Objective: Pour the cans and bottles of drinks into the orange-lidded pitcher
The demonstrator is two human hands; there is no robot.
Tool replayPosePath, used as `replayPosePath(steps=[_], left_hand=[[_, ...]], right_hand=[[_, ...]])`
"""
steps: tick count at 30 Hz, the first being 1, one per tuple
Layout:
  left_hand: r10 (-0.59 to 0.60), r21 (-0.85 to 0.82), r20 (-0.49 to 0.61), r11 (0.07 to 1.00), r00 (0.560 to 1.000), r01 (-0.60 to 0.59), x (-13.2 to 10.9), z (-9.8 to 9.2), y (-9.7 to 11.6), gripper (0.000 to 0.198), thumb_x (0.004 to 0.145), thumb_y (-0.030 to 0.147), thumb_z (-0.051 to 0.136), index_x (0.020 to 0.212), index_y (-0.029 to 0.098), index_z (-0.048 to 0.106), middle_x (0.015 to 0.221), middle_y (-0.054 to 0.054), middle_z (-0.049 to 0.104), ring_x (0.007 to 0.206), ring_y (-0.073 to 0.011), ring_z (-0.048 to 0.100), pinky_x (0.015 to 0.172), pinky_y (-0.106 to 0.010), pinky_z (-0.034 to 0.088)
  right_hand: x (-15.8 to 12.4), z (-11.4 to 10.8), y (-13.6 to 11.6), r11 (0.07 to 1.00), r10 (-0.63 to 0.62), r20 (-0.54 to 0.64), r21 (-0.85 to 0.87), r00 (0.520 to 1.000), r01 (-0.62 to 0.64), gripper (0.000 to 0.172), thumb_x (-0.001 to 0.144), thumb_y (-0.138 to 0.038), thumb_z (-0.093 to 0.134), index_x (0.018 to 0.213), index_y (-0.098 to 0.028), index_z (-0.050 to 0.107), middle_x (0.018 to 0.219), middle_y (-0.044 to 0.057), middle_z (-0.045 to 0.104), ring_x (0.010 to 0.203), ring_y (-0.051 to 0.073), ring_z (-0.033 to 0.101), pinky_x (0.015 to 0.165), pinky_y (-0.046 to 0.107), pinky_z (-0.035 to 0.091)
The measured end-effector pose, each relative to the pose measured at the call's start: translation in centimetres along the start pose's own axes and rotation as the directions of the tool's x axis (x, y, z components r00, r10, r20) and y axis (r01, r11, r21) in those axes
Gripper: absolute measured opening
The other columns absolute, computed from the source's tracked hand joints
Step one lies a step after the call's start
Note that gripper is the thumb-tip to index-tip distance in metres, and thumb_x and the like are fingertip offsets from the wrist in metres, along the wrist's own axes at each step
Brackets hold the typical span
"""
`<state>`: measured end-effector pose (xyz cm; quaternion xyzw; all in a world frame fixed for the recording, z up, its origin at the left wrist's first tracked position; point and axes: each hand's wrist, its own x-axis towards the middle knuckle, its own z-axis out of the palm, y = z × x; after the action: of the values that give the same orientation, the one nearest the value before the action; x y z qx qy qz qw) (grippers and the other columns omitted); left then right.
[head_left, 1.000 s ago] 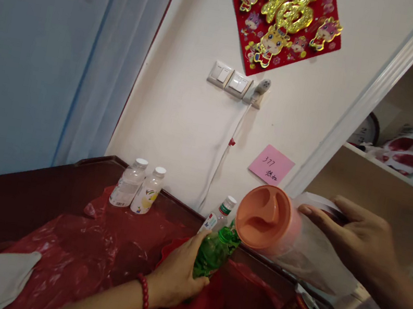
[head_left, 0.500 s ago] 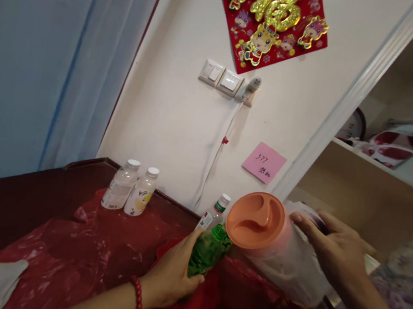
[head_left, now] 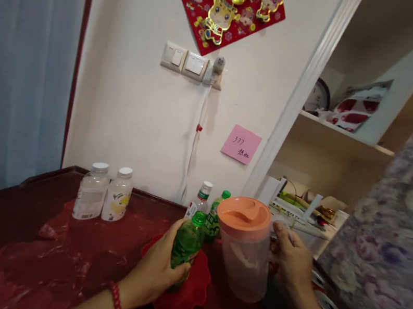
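Note:
My left hand (head_left: 159,260) is wrapped round a green plastic bottle (head_left: 189,241) with an uncapped-looking green neck, held over a red scalloped dish (head_left: 186,299). In my right hand (head_left: 291,263) is the handle of a clear pitcher (head_left: 245,269) with an orange lid (head_left: 244,214). The pitcher stands nearly upright, just right of the bottle, and a little liquid seems to show at its bottom. Whether its base touches the table cannot be made out. Behind the bottle stand a clear bottle with a white cap (head_left: 199,201) and another green bottle (head_left: 215,216).
Two white-capped bottles, one clear (head_left: 91,193) and one with a lemon print (head_left: 118,195), stand at the back left. Red plastic film (head_left: 65,263) covers part of the dark table. Several drink cans (head_left: 327,305) sit at the right, partly behind my arm, beside a floral curtain (head_left: 395,233).
The pitcher has gone from tilted toward the green bottle to nearly upright, lower down. The green bottle is still in my left hand. The view has turned right.

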<state>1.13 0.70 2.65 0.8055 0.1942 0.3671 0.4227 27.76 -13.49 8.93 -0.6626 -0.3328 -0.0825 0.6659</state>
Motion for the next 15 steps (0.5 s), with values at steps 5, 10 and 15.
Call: replayPosePath(steps=[5,10,15], left_hand=[[0.000,-0.041,0.013,0.999,1.000,0.000,0.1,0.1,0.1,0.086,0.076,0.013,0.063,0.150,0.031,0.024,0.151,-0.008,0.049,0.138,-0.0272,0.048,0.119,-0.051,0.033],[-0.044,-0.067,0.024,0.997,0.999,0.046,0.4,0.3,0.3,0.085,0.077,0.017,0.064,0.151,0.027,0.023,0.152,-0.011,0.047,0.140,-0.0291,0.047,0.120,-0.052,0.032],[-0.047,-0.045,0.010,0.998,0.999,0.048,0.4,0.3,0.3,0.084,0.076,0.018,0.063,0.150,0.028,0.024,0.152,-0.010,0.048,0.141,-0.0290,0.046,0.121,-0.051,0.031]], right_hand=[[-1.8,1.3,3.9,0.991,0.066,-0.049,0.124,0.997,-0.059,0.062,0.089,-0.073,0.067,0.066,-0.018,0.050,0.057,-0.006,0.046,0.049,0.011,0.043,0.048,0.021,0.035],[-3.7,2.2,6.6,0.974,0.133,-0.074,0.194,0.988,-0.117,0.056,0.100,-0.064,0.060,0.070,-0.018,0.050,0.059,-0.007,0.045,0.050,0.011,0.047,0.050,0.022,0.041],[-4.3,1.3,7.8,0.980,0.128,-0.062,0.165,0.990,-0.116,0.057,0.101,-0.068,0.052,0.079,-0.017,0.057,0.066,-0.003,0.052,0.055,0.013,0.052,0.057,0.026,0.047]])
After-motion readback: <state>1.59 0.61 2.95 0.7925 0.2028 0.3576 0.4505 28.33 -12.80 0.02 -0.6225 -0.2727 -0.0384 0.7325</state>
